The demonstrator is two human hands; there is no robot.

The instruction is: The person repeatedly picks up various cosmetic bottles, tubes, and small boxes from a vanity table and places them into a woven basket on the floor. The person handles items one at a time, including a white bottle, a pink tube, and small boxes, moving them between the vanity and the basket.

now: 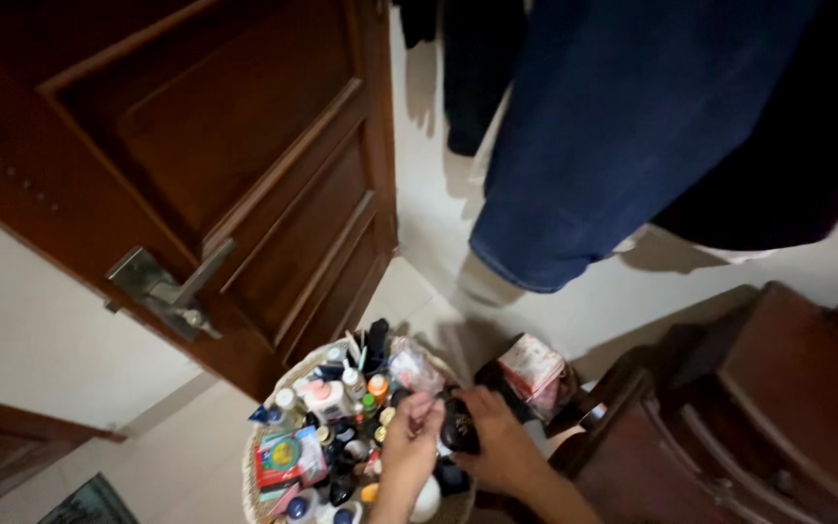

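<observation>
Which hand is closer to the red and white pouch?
Right. The right hand is just below-left of the pouch; the left hand is farther left, over the basket.

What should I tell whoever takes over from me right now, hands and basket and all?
Left hand: over the round woven basket, fingers pinching at a small dark object; grip unclear.
Right hand: cupped around that same dark object from the right, at the basket's right edge.
Basket: on the pale floor by the wooden door, crowded with small bottles and tubes; a white pump bottle stands near its back.
Done or left: cannot tell; the dark object is out of the pile, everything else sits in the basket.
</observation>
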